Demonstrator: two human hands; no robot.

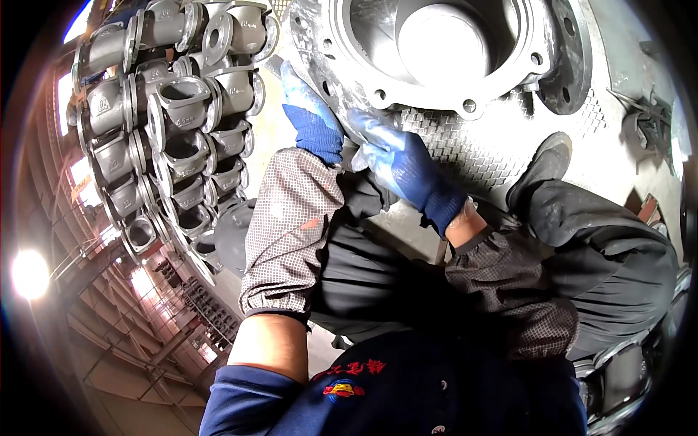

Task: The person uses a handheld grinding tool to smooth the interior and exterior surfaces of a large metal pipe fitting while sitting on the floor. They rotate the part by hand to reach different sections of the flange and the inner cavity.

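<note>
A large grey cast valve body (436,102) lies before me, its round opening and bolt-hole flange facing up. My left hand (311,109), in a blue glove with a pale coated palm, lies along the outer edge of its left side flange (320,58), fingers stretched away from me. In a matching glove, my right hand (389,156) is at the near end of that same flange, fingers bent over the edge and thumb lower down. Part of the grip is hidden. No tool shows in either hand.
Many smaller flanged valve bodies (182,109) are stacked at the left. Under the large casting is a textured metal surface (458,138). My bent legs (603,240) flank the work, one shoe (545,163) close to it. Dark scrap-like pieces (643,127) lie at the right.
</note>
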